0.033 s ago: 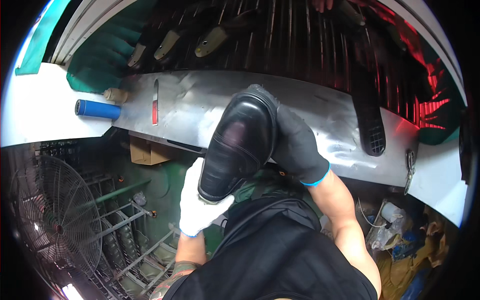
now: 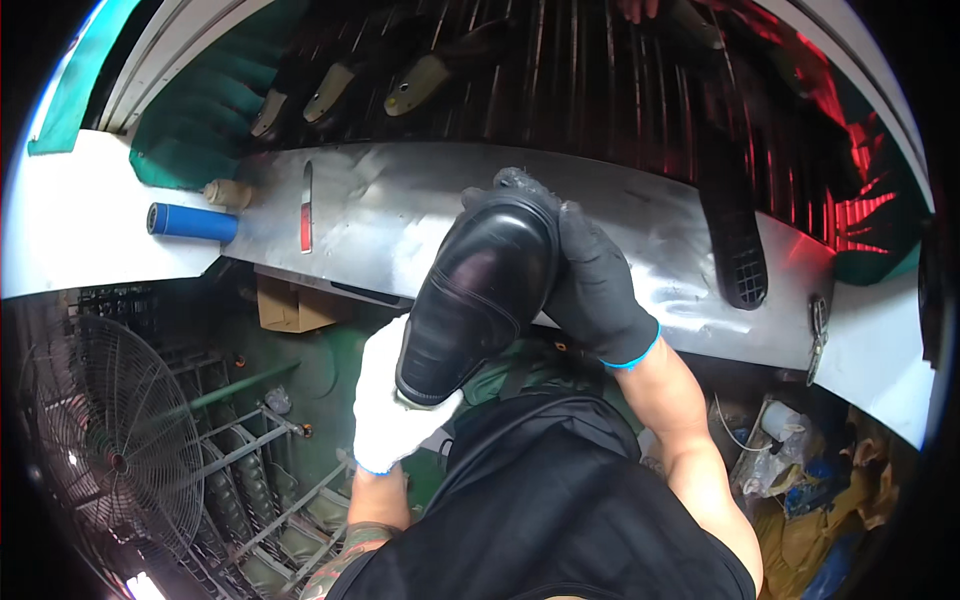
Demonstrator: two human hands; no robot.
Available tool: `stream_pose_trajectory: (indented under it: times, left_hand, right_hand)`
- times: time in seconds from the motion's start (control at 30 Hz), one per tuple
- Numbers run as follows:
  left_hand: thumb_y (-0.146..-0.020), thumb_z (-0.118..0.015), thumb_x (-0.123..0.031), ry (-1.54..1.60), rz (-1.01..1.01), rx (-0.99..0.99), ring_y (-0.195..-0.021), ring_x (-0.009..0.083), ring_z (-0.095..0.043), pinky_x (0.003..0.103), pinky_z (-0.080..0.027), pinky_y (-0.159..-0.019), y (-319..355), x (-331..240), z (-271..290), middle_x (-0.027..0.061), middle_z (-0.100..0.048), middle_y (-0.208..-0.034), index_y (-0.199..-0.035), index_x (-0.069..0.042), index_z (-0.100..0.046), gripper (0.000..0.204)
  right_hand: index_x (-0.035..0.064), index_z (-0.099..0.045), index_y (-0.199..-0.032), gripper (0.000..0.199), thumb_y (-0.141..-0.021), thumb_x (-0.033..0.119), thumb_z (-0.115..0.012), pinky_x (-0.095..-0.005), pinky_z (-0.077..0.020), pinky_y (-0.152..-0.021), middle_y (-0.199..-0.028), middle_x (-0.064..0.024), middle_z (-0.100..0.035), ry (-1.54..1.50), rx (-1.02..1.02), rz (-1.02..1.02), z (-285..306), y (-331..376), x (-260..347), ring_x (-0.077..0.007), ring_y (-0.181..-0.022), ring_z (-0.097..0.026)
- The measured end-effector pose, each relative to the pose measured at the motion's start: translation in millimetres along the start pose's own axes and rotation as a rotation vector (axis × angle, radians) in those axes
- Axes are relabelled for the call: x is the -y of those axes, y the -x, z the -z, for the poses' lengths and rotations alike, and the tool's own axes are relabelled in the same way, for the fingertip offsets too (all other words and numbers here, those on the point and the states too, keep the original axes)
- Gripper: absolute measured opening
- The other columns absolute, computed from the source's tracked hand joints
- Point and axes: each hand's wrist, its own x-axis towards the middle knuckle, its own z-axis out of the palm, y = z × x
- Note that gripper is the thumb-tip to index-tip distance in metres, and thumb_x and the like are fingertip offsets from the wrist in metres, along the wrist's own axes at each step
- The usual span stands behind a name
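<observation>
Looking down from the head view: left hand [image 2: 385,415] in a white knit glove with a blue cuff, forearm rising from the lower edge, fingers closed under the heel end of a black leather shoe [image 2: 478,295]. Right hand [image 2: 598,285] in a black fabric glove with a blue cuff, forearm bare and angled in from the lower right, fingers wrapped over the toe end, clamped on it. Shoe held between both hands, tilted with toe up and away, just above the front edge of a scuffed, dull sheet-metal surface [image 2: 400,215]. Upper smooth and glossy, with a stitched seam across the vamp and a pale edge at the heel.

On the surface at left, well apart from the hands: a blue cylinder [image 2: 192,222], a slim knife with a red handle [image 2: 306,208]. At right, a black ribbed shoe sole [image 2: 738,255] lying flat. Below left, a wire-guarded fan [image 2: 110,455].
</observation>
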Motion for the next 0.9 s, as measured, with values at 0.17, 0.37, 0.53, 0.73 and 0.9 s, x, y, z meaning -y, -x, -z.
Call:
stream_pose_trajectory:
  times: [0.17,0.37,0.53,0.73,0.9]
  left_hand:
    - [-0.066,-0.089,-0.003,-0.439,-0.388,-0.372,-0.121,0.0465,-0.062,0.051,-0.052,-0.103,-15,3,-14,0.0262,-0.061,-0.135,-0.133,-0.008,-0.066,0.071]
    - [-0.071,-0.088,-0.011,-0.544,-0.342,-0.097,-0.095,0.0356,-0.068,0.043,-0.049,-0.083,-27,-62,-8,0.0171,-0.073,-0.107,-0.116,-0.004,-0.072,0.048]
    - [-0.082,-0.083,-0.008,-0.439,-0.466,-0.136,-0.069,0.0252,-0.062,0.038,-0.050,-0.066,-63,-28,-6,0.0078,-0.069,-0.081,-0.132,-0.002,-0.069,0.052]
    - [-0.087,-0.082,-0.036,0.140,0.088,0.649,-0.082,0.0284,-0.066,0.037,-0.053,-0.079,-97,2,-1,0.0184,-0.068,-0.090,-0.155,0.007,-0.044,0.089]
    - [-0.099,-0.070,-0.026,-0.379,-0.121,0.422,-0.071,0.0226,-0.067,0.034,-0.053,-0.070,-88,-20,-24,0.0167,-0.067,-0.078,-0.152,0.010,-0.046,0.068]
  right_hand:
    - [0.0026,-0.019,-0.165,0.081,-0.107,0.040,-0.061,-0.0375,-0.0358,-0.121,-0.161,-0.0129,-0.042,0.189,-0.041,0.013,0,2,-6,-0.0204,-0.145,-0.044]
    - [0.0028,-0.043,-0.153,0.075,-0.086,0.009,-0.075,-0.0394,-0.0484,-0.111,-0.138,-0.0118,-0.062,0.031,-0.283,-0.154,7,12,-43,-0.0242,-0.126,-0.061]
    - [0.0032,-0.047,-0.150,0.070,-0.084,0.003,-0.071,-0.0385,-0.0512,-0.106,-0.133,-0.0094,-0.065,0.022,-0.257,-0.319,29,31,-37,-0.0217,-0.121,-0.064]
    - [0.0061,-0.032,-0.162,0.088,-0.083,0.005,-0.072,-0.0393,-0.0484,-0.110,-0.144,-0.0106,-0.058,0.009,-0.207,-0.431,27,43,-32,-0.0233,-0.128,-0.060]
    - [0.0048,-0.024,-0.165,0.095,-0.085,0.012,-0.074,-0.0371,-0.0446,-0.114,-0.148,-0.0132,-0.053,0.231,-0.245,-0.370,19,31,-21,-0.0236,-0.132,-0.056]
